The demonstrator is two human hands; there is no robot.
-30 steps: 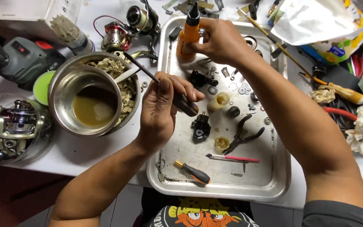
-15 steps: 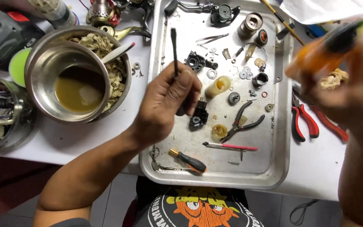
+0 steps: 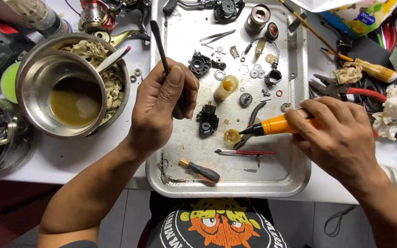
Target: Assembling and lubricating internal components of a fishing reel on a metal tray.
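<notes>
My left hand (image 3: 161, 108) grips a thin black rod (image 3: 158, 40) upright over the metal tray (image 3: 295, 177). Right hand (image 3: 336, 133) holds an orange tube (image 3: 279, 125), black nozzle pointing left, tip just beside a small cream part (image 3: 231, 136). Black pliers (image 3: 252, 120) lie beneath the nozzle. Steel bowl (image 3: 33, 69) with yellowish liquid sits left of the tray.

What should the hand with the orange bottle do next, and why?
Probably squeeze gently. The right hand holds the orange bottle on its side, its black nozzle aimed at the small yellowish part on the metal tray. The left hand holds a thin black tool away from it.
</notes>
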